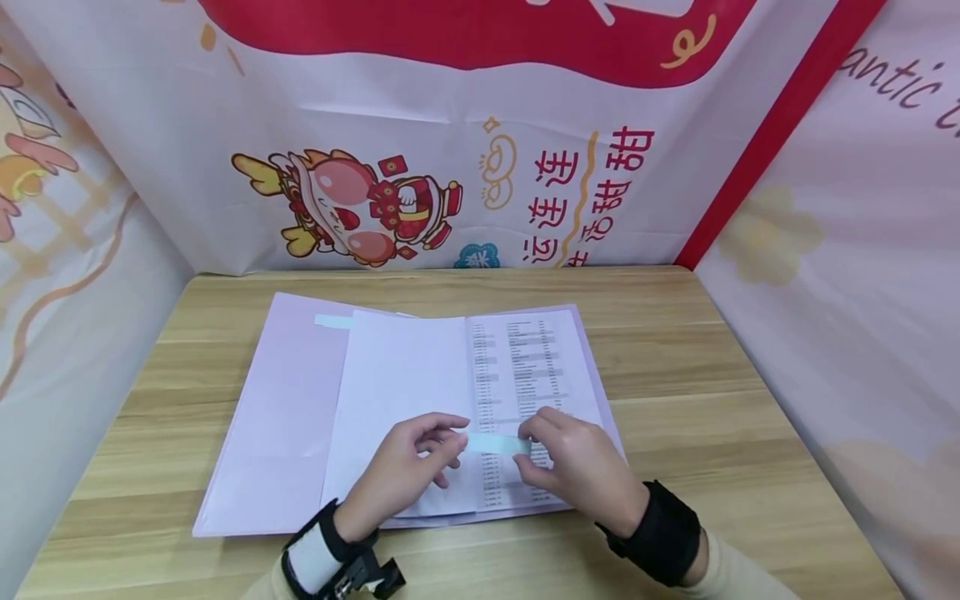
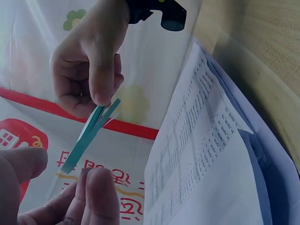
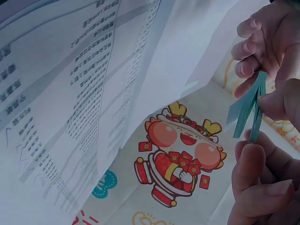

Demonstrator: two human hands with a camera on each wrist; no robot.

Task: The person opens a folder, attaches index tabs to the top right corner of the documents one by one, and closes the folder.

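A pale teal plastic strip [image 1: 497,443] hangs level just above the papers, held between both hands. My left hand [image 1: 450,442] pinches its left end and my right hand [image 1: 528,442] pinches its right end. Below them a lilac folder [image 1: 277,417] lies open on the wooden table [image 1: 712,375], with a blank white sheet [image 1: 401,375] and a printed list page [image 1: 525,358] in it. In the left wrist view the strip [image 2: 91,133] runs between the right hand's thumb and fingers [image 2: 101,89] and my left fingertips [image 2: 96,187]. The right wrist view shows the strip [image 3: 248,110] as two thin blades.
Printed banner walls [image 1: 450,167] close off the table at the back and on both sides. A small teal tab [image 1: 332,321] shows near the folder's top left. Bare wood surrounds the folder on the right and front. Black straps sit on both wrists.
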